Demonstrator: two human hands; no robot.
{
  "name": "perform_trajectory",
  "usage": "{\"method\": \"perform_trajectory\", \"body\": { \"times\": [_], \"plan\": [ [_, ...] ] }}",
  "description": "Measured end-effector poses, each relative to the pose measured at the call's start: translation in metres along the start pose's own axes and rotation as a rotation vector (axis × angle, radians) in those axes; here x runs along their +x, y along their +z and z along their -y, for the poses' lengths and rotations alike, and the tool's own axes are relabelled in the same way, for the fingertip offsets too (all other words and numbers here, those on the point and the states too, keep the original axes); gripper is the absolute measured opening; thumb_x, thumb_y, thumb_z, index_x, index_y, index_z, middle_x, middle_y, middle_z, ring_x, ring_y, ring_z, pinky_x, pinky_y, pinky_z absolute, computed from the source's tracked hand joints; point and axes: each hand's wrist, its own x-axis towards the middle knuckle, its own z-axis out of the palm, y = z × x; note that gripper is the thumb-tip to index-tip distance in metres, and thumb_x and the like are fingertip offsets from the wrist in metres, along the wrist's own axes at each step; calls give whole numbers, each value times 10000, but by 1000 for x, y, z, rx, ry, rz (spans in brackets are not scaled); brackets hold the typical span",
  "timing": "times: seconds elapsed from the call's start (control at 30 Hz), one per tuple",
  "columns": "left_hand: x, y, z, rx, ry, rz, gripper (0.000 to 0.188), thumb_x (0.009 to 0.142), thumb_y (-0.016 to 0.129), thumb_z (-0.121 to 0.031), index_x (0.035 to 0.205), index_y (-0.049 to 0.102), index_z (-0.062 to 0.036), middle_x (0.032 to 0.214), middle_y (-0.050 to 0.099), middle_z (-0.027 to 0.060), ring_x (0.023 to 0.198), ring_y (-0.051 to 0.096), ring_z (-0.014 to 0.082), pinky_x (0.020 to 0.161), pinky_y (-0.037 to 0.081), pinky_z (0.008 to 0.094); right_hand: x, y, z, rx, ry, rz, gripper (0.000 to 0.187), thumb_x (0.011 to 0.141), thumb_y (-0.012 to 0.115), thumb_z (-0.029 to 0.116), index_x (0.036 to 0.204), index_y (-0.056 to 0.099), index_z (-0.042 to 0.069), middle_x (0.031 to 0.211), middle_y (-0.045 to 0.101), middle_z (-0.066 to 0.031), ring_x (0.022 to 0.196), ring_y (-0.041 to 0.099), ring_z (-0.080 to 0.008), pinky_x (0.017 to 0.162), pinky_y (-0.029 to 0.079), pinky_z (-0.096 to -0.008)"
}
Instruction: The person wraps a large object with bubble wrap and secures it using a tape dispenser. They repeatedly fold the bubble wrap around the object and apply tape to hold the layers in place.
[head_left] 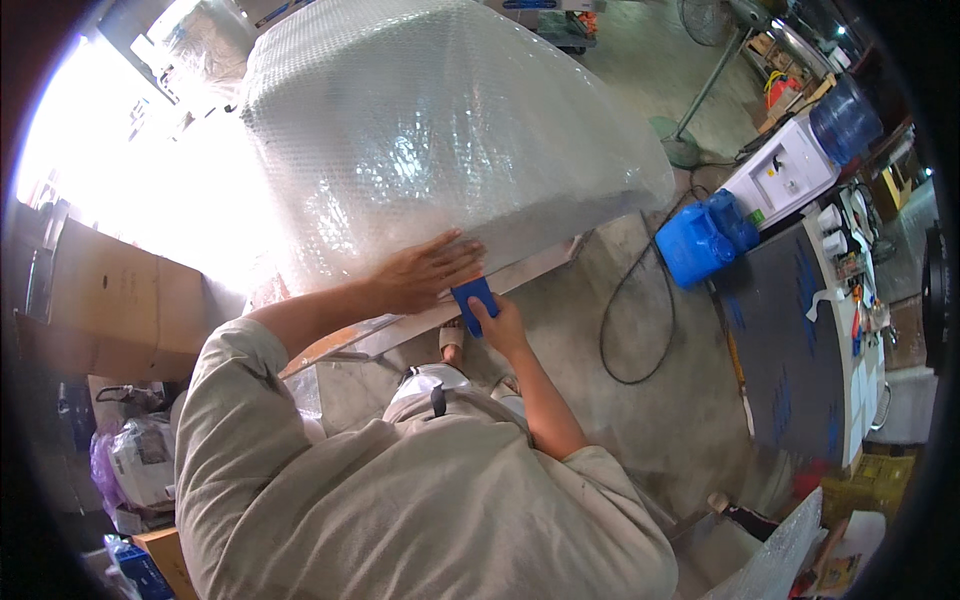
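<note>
A large bulky item wrapped in clear bubble wrap [420, 130] fills the space ahead of me. My left hand [425, 272] lies flat against its near lower edge, fingers stretched out together. In my right hand [503, 328] is a blue flat, block-shaped object [474, 304], gripped from below and raised to the wrap's edge beside the left fingertips. A little orange shows at its upper end; its exact kind cannot be made out. Beneath the wrapped item runs the edge of a board or table [530, 267].
Cardboard boxes [130, 290] stand at left. To the right are blue jerrycans [695, 245], a water dispenser [785, 175] and a dark-sided cluttered table [785, 340]. A black cable [605, 345] loops across the floor. A stand fan's base [675, 145] is farther back.
</note>
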Motion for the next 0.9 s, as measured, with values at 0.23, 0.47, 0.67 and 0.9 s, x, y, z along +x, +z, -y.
{"method": "perform_trajectory", "body": {
  "times": [0.23,0.47,0.67,0.9],
  "plan": [
    [-2,43,-12,712,2,155,682,970,488,-223,1594,297,-24,1668,297,115,1573,186,264,1312,91,455,-11,-29,49,-737,26,-10,537,909,686,515,1075,737,7,953,748,-225,878,737,-398,790,581,-462],
    [5,44,-33,1029,135,451,688,973,466,-198,1608,259,-28,1660,306,128,1566,208,277,1311,92,475,7,-24,87,-967,203,155,493,900,669,502,1145,743,81,1084,749,-183,1026,725,-356,881,560,-469],
    [-1,78,-33,940,34,295,660,990,463,-216,1594,289,-16,1639,335,158,1557,232,292,1310,99,475,-23,-51,-29,-1213,64,439,611,882,672,566,1104,754,3,1083,746,-218,992,744,-336,869,571,-468],
    [20,53,-42,-226,20,479,583,1052,457,-369,1492,471,13,1540,473,218,1472,393,352,1245,277,447,-106,-101,-28,-205,509,119,655,863,749,561,1136,726,-34,1024,753,-221,960,742,-309,845,554,-386]
  ]
}}
